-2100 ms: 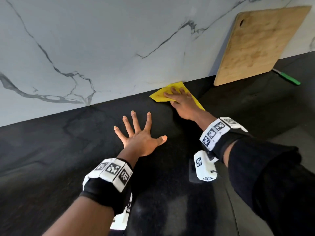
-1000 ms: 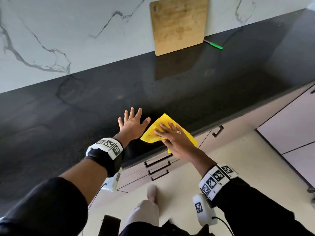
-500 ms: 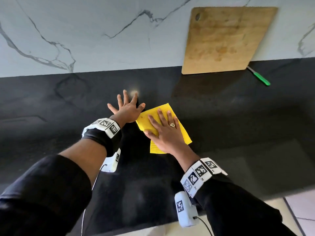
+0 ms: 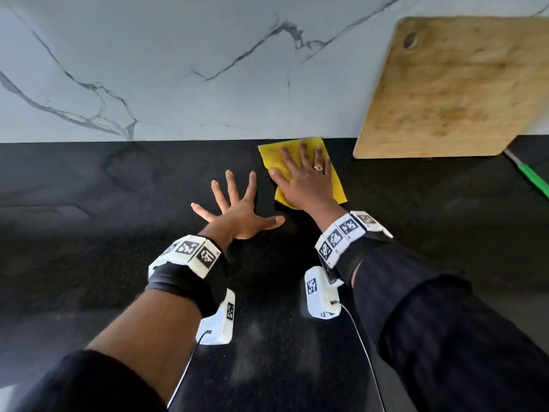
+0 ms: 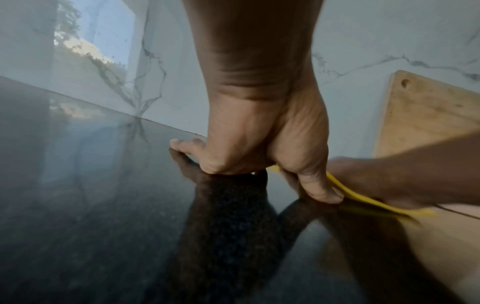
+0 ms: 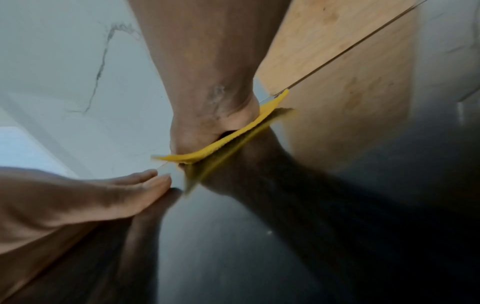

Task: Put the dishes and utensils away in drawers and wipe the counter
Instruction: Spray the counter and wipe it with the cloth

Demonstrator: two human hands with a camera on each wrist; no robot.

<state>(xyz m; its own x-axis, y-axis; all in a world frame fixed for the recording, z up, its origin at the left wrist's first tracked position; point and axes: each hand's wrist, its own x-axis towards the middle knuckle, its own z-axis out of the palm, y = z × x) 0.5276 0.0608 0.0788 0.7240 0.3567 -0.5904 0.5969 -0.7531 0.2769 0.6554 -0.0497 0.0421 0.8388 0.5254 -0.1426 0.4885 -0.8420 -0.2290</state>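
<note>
A yellow cloth [image 4: 337, 185] lies flat on the black counter [image 4: 118, 263], its far edge at the marble backsplash. My right hand [image 4: 306, 179] presses down on it with straight fingers. In the right wrist view the cloth [image 6: 223, 148] shows as a thin yellow edge under my palm. My left hand [image 4: 237, 212] rests flat on the bare counter just left of the cloth, fingers spread wide. The left wrist view shows that palm [image 5: 259, 139] down on the counter, with the cloth [image 5: 363, 199] beside the thumb.
A wooden cutting board [image 4: 457, 87] leans against the marble backsplash [image 4: 148, 69] at the right, close to the cloth. A green-handled utensil [image 4: 531, 179] lies on the counter by the board's lower right corner.
My right hand has pushed the cloth away from me to the backsplash, after pulling it to the counter's front edge a second ago. The left hand stays planted on the counter.
</note>
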